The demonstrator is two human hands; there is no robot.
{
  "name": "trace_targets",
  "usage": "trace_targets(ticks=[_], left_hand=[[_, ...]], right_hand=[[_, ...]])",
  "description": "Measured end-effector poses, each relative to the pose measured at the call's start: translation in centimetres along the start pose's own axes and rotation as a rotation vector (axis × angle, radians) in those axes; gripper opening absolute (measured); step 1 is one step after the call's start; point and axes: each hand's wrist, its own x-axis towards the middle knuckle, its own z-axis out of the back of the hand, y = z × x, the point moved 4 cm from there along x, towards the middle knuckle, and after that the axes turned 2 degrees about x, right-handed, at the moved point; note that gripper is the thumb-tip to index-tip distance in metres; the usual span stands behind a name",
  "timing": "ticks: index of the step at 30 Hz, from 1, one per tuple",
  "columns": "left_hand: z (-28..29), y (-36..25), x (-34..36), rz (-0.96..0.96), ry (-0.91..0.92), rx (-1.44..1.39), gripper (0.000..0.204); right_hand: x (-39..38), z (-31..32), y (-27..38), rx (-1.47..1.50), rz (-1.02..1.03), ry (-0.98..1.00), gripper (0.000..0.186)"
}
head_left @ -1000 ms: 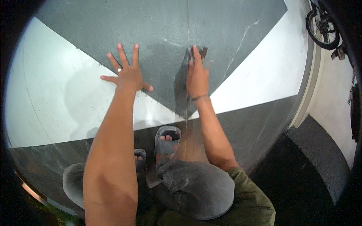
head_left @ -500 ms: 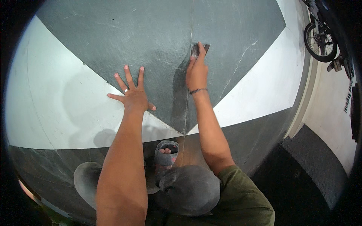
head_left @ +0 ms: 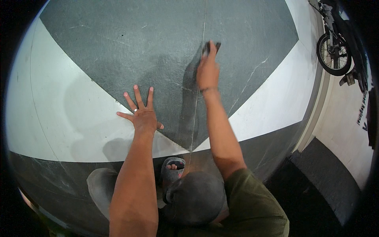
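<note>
My left hand [head_left: 145,119] rests palm down with its fingers spread, across the border between a dark grey painted area [head_left: 118,51] and a white one [head_left: 51,102]. A ring shows on one of its fingers. Farther forward, my right hand [head_left: 208,73] grips a small dark, flat-edged tool [head_left: 218,46] against the grey surface, beside a thin straight seam [head_left: 194,122]. Most of the tool is hidden by the hand, so its kind cannot be made out. The right hand is slightly blurred and wears a dark cord bracelet.
My sandalled foot [head_left: 173,167] and a grey-clad knee [head_left: 195,199] are close below the hands. A motorcycle wheel [head_left: 334,54] stands at the upper right, by a raised pale edge [head_left: 316,114]. Dark matting [head_left: 331,177] lies lower right.
My right hand has pushed the dark tool a little farther forward along the seam. The view has shifted, so the floor sits lower in the picture. My left hand stays planted.
</note>
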Motion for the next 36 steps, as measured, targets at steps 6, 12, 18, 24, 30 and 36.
trace_targets(ticks=[6, 12, 18, 24, 30, 36], left_hand=[[0.8, -1.4, -0.6, -0.053, 0.002, -0.006, 0.150], [0.3, -0.6, -0.3, -0.017, 0.012, 0.000, 0.149], [-0.1, 0.5, -0.1, 0.009, 0.036, -0.009, 0.150], [0.1, -2.7, -0.4, -0.094, -0.010, 0.002, 0.150], [0.2, -0.2, -0.7, 0.006, -0.041, 0.035, 0.151], [0.5, -1.2, -0.5, 0.000, -0.069, 0.025, 0.153]], right_hand=[[20.7, 4.3, 7.2, -0.131, 0.320, -0.239, 0.066], [15.2, 2.3, 5.1, -0.088, 0.333, -0.220, 0.054], [10.9, 0.5, 5.0, -0.028, 0.302, -0.196, 0.056], [35.7, 5.6, 8.3, -0.222, 0.410, -0.357, 0.050], [30.1, 3.0, 11.7, -0.170, 0.339, -0.218, 0.043], [16.6, 2.3, 4.7, -0.187, 0.264, -0.112, 0.044]])
